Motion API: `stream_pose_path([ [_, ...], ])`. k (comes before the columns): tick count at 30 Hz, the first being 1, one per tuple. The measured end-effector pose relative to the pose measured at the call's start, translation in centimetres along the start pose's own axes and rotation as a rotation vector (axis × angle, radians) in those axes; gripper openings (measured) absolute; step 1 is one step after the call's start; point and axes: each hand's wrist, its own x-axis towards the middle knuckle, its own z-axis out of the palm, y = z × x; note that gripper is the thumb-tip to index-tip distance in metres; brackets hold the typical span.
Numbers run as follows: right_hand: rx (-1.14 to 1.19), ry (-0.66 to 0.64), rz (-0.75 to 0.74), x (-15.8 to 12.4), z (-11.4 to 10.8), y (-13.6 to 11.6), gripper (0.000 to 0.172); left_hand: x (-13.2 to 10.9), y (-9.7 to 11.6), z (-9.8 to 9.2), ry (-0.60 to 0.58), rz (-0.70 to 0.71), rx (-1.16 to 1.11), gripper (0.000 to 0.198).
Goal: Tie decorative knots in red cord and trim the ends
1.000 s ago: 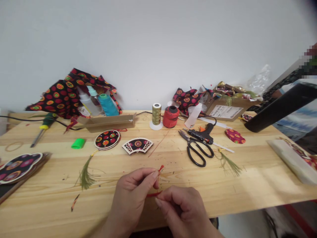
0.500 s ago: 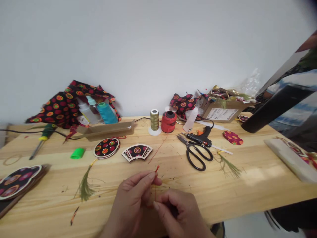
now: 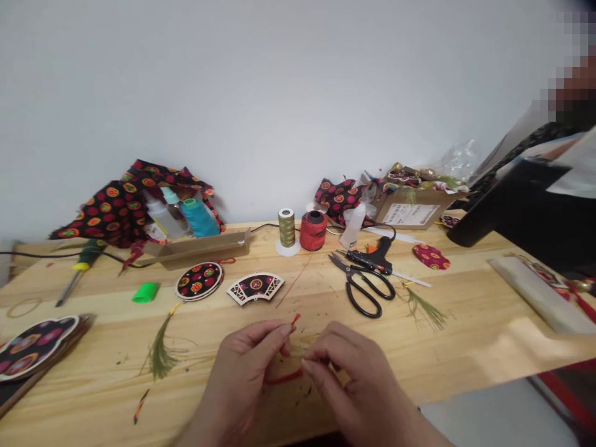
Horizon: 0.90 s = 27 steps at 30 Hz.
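Bright, even light all round here, a pale glare patch on the table (image 3: 526, 347) at right, edges bowing wide, top-right corner pixelated.

Left hand (image 3: 246, 366): fingers pinching a red cord (image 3: 284, 377) near its frayed end. Right hand (image 3: 354, 379): fingertips at the cord's lower length, contact unclear.

Wooden table (image 3: 465, 347), carrying: black-handled scissors (image 3: 361, 292); hot glue gun (image 3: 372, 261), just behind them; red thread spool (image 3: 313, 231), beside olive-gold thread spool (image 3: 287, 228); fan-shaped wooden ornament (image 3: 255, 288), near round patterned ornament (image 3: 199, 280); olive-green tassel (image 3: 159, 351), left of the hands.
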Motion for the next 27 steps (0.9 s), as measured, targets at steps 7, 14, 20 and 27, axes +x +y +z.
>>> stream_pose_path([
  [7,0.050,-0.062,-0.013,2.6,-2.3,0.4,0.013,-0.6,0.1,-0.2,-0.409,-0.021,0.197,0.020],
  [14,0.288,-0.055,0.277,2.8,-0.6,2.1,0.014,-0.6,-0.4,-0.5,-0.387,-0.109,-0.216,0.023],
  [20,0.219,0.058,0.263,1.4,0.3,1.4,0.013,0.2,-0.5,-0.2,-0.209,-0.084,-0.280,0.018],
  [27,-0.061,0.136,-0.067,0.6,1.4,0.5,0.010,-0.1,-0.6,0.2,-0.065,-0.086,-0.201,0.018],
])
